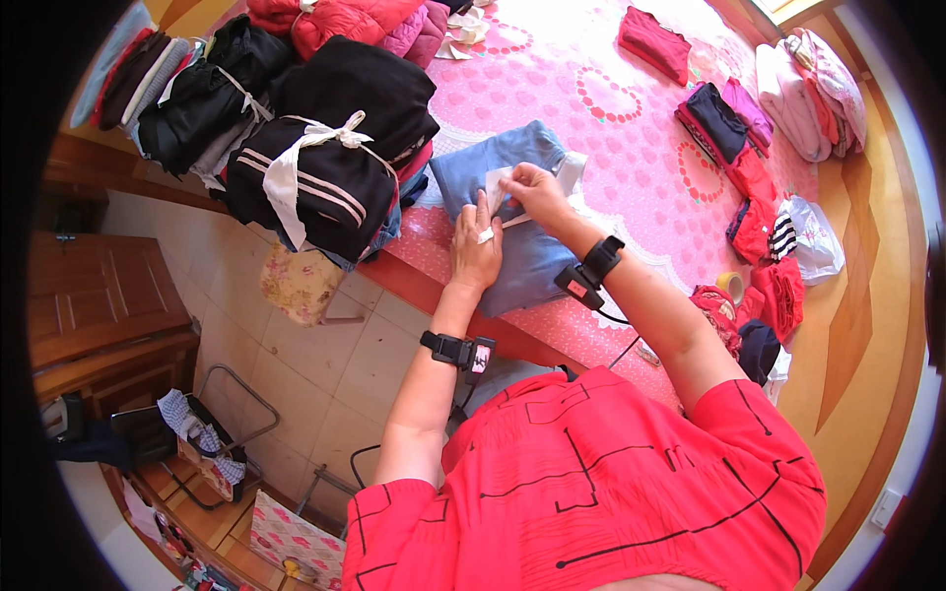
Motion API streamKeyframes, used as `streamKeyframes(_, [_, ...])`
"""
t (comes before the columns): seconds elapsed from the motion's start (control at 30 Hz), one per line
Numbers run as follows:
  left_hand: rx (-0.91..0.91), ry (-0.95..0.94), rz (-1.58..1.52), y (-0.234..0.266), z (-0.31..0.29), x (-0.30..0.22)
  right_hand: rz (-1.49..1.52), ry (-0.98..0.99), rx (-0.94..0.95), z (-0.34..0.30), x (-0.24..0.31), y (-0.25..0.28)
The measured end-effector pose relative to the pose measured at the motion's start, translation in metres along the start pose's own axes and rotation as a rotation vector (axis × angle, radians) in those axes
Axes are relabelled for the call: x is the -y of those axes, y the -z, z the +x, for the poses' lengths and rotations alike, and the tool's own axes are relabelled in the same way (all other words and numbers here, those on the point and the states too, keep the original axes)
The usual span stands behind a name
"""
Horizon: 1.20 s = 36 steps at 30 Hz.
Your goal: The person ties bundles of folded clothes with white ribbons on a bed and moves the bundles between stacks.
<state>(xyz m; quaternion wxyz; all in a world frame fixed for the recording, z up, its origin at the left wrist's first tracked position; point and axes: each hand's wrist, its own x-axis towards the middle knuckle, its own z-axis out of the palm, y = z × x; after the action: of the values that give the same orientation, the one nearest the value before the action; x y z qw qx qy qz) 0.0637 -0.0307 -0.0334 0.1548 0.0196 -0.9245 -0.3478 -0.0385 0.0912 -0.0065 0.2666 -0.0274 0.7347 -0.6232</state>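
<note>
A folded stack of blue denim-like clothing [522, 258] lies at the near edge of the bed-like surface, with a white cloth strip [496, 185] across its top. My right hand [540, 193] pinches the strip between thumb and fingers, above the stack. My left hand [476, 248] rests on the stack with its fingers stretched out, the fingertips touching the strip's near side. A small white wrap shows on one left finger. Just left of the stack stands a black clothes bundle [340, 128], tied with a white bow [333, 133].
More bundles, one of black clothing [192, 118], stand farther left, with a red jacket [340, 25] behind. Folded clothes [714, 118], a tape roll [729, 286] and a clear plastic bag [814, 241] lie at right. A flowered stool [299, 283] stands below the near edge.
</note>
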Motion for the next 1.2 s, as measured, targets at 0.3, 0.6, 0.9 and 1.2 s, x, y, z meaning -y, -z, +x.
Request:
streamKeyframes(0.3, [-0.026,-0.054,-0.271,0.011,0.01,0.012,0.53,0.002,0.204,-0.014,-0.009,0.014])
streamKeyframes(0.6, [0.206,-0.055,-0.275,0.012,0.045,0.045,-0.255,0.218,0.26,-0.015,0.014,0.01])
streamKeyframes(0.9, [0.398,0.538,-0.555,0.021,0.056,0.033,-0.859,0.284,0.208,0.004,0.01,0.009])
streamKeyframes(1.2, [-0.234,0.007,-0.174,0.02,0.017,-0.002,-0.627,0.028,0.22,0.002,-0.002,0.015])
